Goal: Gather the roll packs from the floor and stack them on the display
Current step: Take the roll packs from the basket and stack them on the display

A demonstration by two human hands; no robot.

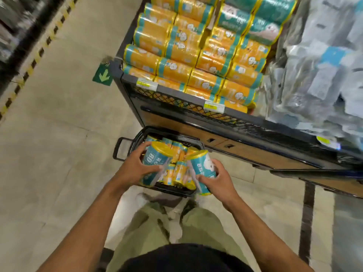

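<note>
We see one teal, yellow-topped roll pack (154, 163) and a second pack (203, 169) tilted above the basket (135, 139); orange packs (186, 54) fill the display (176, 91).

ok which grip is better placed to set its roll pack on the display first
Likely the right. The right grip holds its teal roll pack nearer the display front rail; the left grip holds a second roll pack over the black basket, farther off.
</note>
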